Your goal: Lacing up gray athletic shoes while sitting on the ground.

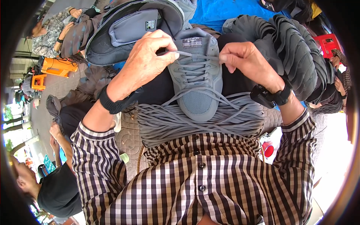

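Note:
A grey sneaker upper [197,101] rests between my knees, its toe toward me. Grey lace [201,77] zigzags through its eyelets. Near the top of the lacing, my left hand [148,62] pinches one stretch of lace. My right hand [249,63] is closed on the lace at the other side, thumb against fingers. The lace runs taut across the tongue between them. Two loose lace strands hang over the toe area. Across my lap, under the toe, lies a thick bundle of grey laces [161,123].
Another grey shoe upper [135,32] lies open beyond my left hand. Stacked grey uppers [300,56] stand to the right, near a blue sheet [225,13]. Orange stools [58,66] are at the left. Other people sit nearby, including one in a black shirt [60,193].

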The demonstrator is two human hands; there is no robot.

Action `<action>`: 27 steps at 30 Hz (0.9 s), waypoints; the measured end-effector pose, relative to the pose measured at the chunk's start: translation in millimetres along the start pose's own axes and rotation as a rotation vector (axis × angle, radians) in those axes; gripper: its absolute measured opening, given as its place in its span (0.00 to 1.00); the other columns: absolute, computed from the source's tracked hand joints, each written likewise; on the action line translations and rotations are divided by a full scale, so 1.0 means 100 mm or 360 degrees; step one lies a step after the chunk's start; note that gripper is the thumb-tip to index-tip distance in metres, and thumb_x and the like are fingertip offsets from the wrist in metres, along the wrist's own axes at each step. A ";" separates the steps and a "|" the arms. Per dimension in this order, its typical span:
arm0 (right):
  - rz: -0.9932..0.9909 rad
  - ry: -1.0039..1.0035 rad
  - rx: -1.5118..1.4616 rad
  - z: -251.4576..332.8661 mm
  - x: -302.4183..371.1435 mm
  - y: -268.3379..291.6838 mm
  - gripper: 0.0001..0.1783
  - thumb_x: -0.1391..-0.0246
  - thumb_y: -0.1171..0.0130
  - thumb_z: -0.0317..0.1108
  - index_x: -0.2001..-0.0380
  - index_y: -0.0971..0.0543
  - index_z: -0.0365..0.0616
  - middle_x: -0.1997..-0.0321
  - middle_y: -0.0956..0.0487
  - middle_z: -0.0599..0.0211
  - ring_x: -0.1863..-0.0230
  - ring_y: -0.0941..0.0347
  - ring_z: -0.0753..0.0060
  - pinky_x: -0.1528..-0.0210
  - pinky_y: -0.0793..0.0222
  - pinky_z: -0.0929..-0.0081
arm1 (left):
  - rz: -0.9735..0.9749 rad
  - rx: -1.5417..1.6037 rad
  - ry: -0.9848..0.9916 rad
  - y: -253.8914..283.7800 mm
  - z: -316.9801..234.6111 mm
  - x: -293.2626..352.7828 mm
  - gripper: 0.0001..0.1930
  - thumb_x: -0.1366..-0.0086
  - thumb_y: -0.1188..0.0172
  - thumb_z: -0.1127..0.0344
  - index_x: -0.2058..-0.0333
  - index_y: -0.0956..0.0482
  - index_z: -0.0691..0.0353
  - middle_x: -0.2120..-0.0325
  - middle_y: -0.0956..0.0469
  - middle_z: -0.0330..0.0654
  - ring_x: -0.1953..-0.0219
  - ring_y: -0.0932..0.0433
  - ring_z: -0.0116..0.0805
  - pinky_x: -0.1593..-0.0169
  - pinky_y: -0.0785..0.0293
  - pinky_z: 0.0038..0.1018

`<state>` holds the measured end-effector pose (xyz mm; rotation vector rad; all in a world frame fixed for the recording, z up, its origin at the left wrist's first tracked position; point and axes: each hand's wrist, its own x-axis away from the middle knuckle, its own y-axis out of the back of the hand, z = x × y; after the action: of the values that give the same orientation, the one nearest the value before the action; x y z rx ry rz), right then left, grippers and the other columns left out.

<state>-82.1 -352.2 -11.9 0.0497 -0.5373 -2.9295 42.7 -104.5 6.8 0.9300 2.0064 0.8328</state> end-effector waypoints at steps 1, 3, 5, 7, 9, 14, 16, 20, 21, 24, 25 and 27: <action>-0.0039 0.0009 -0.0018 -0.03 -0.02 0.02 0.09 0.43 0.44 0.32 0.72 0.22 0.37 0.81 0.29 0.74 0.77 0.34 0.83 0.73 0.37 0.80 | 0.0067 0.0118 0.0188 0.02 -0.02 0.03 0.06 0.45 0.38 0.69 0.73 0.23 0.67 0.75 0.27 0.42 0.75 0.29 0.32 0.69 0.34 0.27; -0.0114 0.0002 0.0101 -0.10 -0.08 0.10 0.10 0.43 0.44 0.34 0.72 0.23 0.37 0.83 0.30 0.72 0.79 0.35 0.80 0.73 0.38 0.78 | 0.0249 0.0342 0.0616 0.06 -0.08 0.06 0.07 0.43 0.39 0.69 0.75 0.24 0.67 0.83 0.29 0.39 0.79 0.31 0.24 0.74 0.37 0.25; -0.0170 0.0098 0.0387 -0.13 -0.13 0.16 0.10 0.44 0.43 0.34 0.72 0.23 0.37 0.83 0.30 0.69 0.80 0.35 0.75 0.73 0.37 0.75 | 0.0314 0.0374 0.0692 0.04 0.03 0.12 0.07 0.43 0.39 0.69 0.75 0.24 0.68 0.84 0.30 0.38 0.80 0.32 0.22 0.74 0.37 0.24; -0.0133 0.0190 0.0631 -0.16 -0.18 0.21 0.10 0.46 0.42 0.35 0.70 0.24 0.38 0.82 0.29 0.59 0.81 0.34 0.59 0.73 0.36 0.68 | 0.0448 0.0442 0.0832 0.08 0.10 0.18 0.08 0.42 0.39 0.69 0.74 0.24 0.69 0.85 0.29 0.36 0.79 0.32 0.20 0.73 0.36 0.23; -0.0128 0.0156 0.0611 -0.15 -0.18 0.18 0.10 0.47 0.41 0.36 0.70 0.24 0.39 0.79 0.27 0.60 0.77 0.32 0.61 0.71 0.35 0.68 | 0.0422 0.0580 0.0758 0.04 0.23 0.26 0.08 0.42 0.39 0.68 0.74 0.24 0.68 0.84 0.28 0.36 0.78 0.32 0.20 0.72 0.35 0.22; -0.0532 0.0794 0.1721 -0.02 0.00 0.05 0.07 0.54 0.39 0.33 0.73 0.23 0.42 0.69 0.27 0.65 0.63 0.29 0.64 0.63 0.35 0.68 | 0.0399 0.0050 0.0561 0.14 0.10 0.38 0.09 0.44 0.38 0.70 0.64 0.23 0.65 0.77 0.27 0.40 0.72 0.28 0.28 0.64 0.31 0.26; -0.0461 0.0660 0.2079 0.03 0.05 -0.04 0.05 0.60 0.40 0.30 0.77 0.25 0.44 0.68 0.31 0.66 0.60 0.33 0.65 0.60 0.36 0.68 | 0.0333 -0.0266 0.0444 0.14 0.07 0.49 0.12 0.45 0.38 0.70 0.61 0.24 0.61 0.77 0.28 0.42 0.72 0.27 0.37 0.63 0.31 0.30; -0.0654 0.0715 0.2195 -0.05 0.13 -0.05 0.06 0.64 0.42 0.27 0.80 0.29 0.44 0.70 0.32 0.66 0.63 0.33 0.65 0.62 0.36 0.69 | 0.0039 -0.0857 0.0025 0.09 0.09 0.56 0.11 0.43 0.41 0.70 0.60 0.25 0.59 0.75 0.24 0.43 0.71 0.25 0.41 0.64 0.29 0.34; -0.0658 0.0683 0.2214 -0.03 0.16 -0.03 0.06 0.65 0.42 0.27 0.79 0.29 0.45 0.71 0.31 0.66 0.65 0.32 0.64 0.63 0.36 0.69 | 0.0042 -0.0938 0.0021 0.09 0.09 0.58 0.11 0.42 0.41 0.71 0.60 0.26 0.60 0.75 0.24 0.43 0.71 0.24 0.40 0.65 0.28 0.33; -0.0588 0.0561 0.2274 -0.07 0.20 0.05 0.08 0.65 0.42 0.27 0.77 0.29 0.46 0.72 0.31 0.66 0.66 0.31 0.64 0.63 0.35 0.69 | 0.0047 -0.1133 0.0028 0.22 0.11 0.76 0.07 0.40 0.43 0.71 0.62 0.27 0.61 0.76 0.24 0.42 0.73 0.22 0.38 0.69 0.27 0.30; -0.0565 0.0490 0.2300 -0.07 0.25 0.10 0.09 0.64 0.43 0.26 0.75 0.30 0.45 0.72 0.30 0.65 0.67 0.29 0.61 0.62 0.33 0.66 | 0.0120 -0.1200 0.0075 0.20 0.17 0.80 0.05 0.41 0.44 0.72 0.65 0.29 0.61 0.78 0.25 0.42 0.74 0.22 0.37 0.70 0.27 0.30; -0.0619 0.0405 0.2274 -0.22 0.36 0.22 0.09 0.63 0.43 0.25 0.74 0.30 0.45 0.72 0.30 0.64 0.66 0.29 0.60 0.62 0.32 0.65 | 0.0165 -0.1271 0.0048 0.14 0.26 0.85 0.04 0.42 0.46 0.72 0.72 0.33 0.61 0.80 0.26 0.43 0.76 0.23 0.36 0.74 0.28 0.30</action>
<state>-112.9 -385.9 -24.6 0.7067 -2.5436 -2.0613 31.2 -21.6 -26.0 0.5469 1.4334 1.5481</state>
